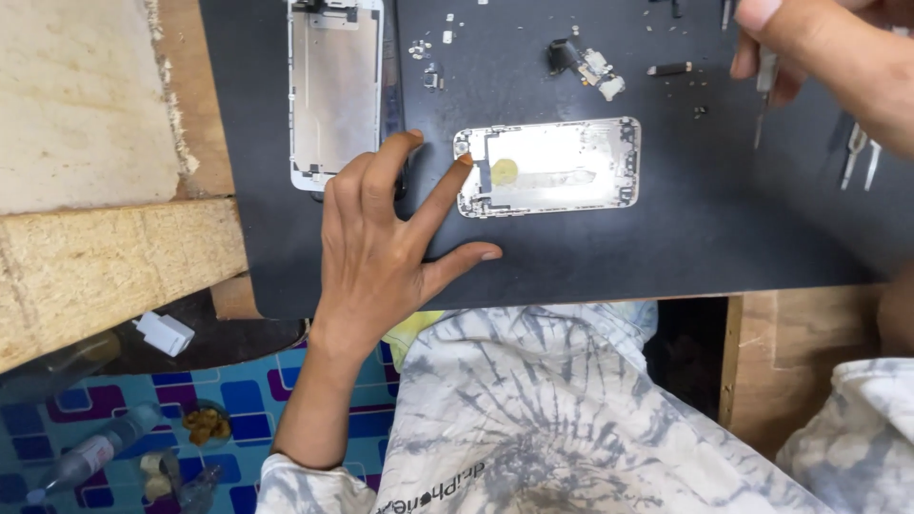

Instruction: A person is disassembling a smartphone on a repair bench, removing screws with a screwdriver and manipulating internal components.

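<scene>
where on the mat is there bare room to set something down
Free: the mat strip between the phone shell and the near edge, right of the left hand. Crowded: the far edge, with small parts, the right hand and tweezers; the screen panel fills far left.

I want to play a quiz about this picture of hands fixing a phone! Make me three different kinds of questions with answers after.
1. True or false: the left hand rests a fingertip on one end of the opened phone shell.
2. Which is the right hand holding? A) a hammer B) a thin metal tool C) a cup
3. Fill in: the phone screen panel lies on the dark ____.

Key:
1. True. The finger touches the shell's end nearest the screen panel.
2. B. The fingers pinch the thin tool, tip pointing down at the mat.
3. Mat. The shell and small loose parts lie on it too.
</scene>
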